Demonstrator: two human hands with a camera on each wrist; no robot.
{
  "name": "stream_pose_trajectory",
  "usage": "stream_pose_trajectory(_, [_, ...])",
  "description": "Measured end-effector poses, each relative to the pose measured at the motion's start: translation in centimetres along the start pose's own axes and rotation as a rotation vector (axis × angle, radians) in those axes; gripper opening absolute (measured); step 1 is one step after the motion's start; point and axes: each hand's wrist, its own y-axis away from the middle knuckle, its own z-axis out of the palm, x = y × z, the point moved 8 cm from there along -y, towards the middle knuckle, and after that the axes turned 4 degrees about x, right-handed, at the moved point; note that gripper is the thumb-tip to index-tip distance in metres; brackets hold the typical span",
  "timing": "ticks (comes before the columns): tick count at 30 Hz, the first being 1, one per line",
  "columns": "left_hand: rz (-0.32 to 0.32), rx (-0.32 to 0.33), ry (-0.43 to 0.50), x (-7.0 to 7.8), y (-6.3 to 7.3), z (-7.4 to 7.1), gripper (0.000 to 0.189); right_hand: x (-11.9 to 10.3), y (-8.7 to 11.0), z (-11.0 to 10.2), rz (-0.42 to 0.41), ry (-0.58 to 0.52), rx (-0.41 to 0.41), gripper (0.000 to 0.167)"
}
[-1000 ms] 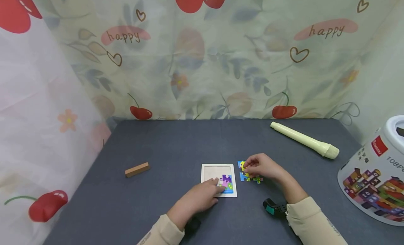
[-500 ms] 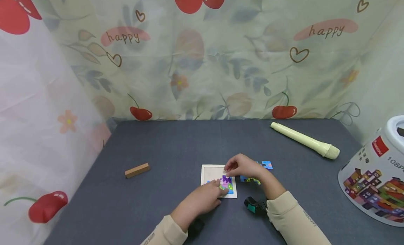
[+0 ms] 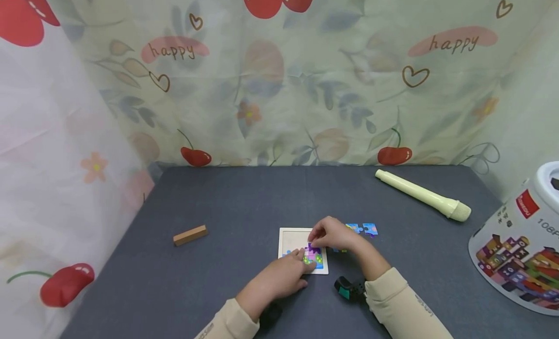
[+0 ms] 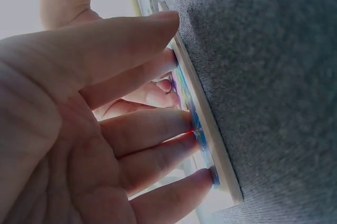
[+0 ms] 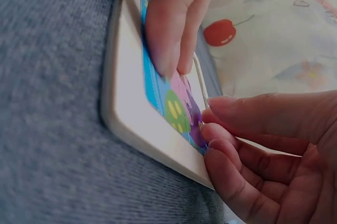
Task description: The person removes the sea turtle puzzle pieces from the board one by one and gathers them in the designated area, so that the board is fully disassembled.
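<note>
A small pale wooden puzzle tray [image 3: 286,231] lies on the table, its lower part filled with blue, green, pink and purple jigsaw pieces [image 5: 175,109]. My left hand [image 3: 281,275] rests on it with extended fingers, the fingertips pressing the blue pieces [image 4: 200,134] along the near edge in the left wrist view. At the tray's right side, my right hand [image 3: 332,233] pinches a jigsaw piece, mostly hidden by the fingers, right against the purple piece [image 5: 194,112]. More loose jigsaw pieces [image 3: 369,228] lie to the right, partly covered by the right hand.
A wooden block [image 3: 190,235] lies on the left of the dark table [image 3: 244,198]. Toward the back right is a pale yellow toy microphone [image 3: 421,194]. A large white printed tub [image 3: 521,246] stands at the right edge. A patterned cloth [image 3: 279,86] hangs behind.
My right hand has moved left from the loose pieces to the tray, then slightly down. The left hand stays on the tray, shifted a little to the right.
</note>
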Motion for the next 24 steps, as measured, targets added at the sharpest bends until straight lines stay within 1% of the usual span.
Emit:
stream_pose_trajectory(5, [0.003,0.004,-0.001,0.09,0.07,-0.15,0.043,0.03,0.13,0.26,0.014,0.0,-0.004,0.007])
stream_pose_trajectory(9, [0.004,0.004,0.001,0.12,0.09,-0.2,0.042,-0.06,0.22,0.34,0.01,0.013,-0.001,0.005])
stream_pose_trajectory(17, [-0.007,-0.024,0.033,-0.08,0.01,0.08,0.044,-0.29,0.31,0.25,0.002,0.046,-0.01,0.004])
stream_pose_trajectory(24, [-0.018,-0.04,0.045,-0.23,-0.09,0.41,0.044,-0.02,0.29,0.05,-0.004,-0.013,-0.006,0.004])
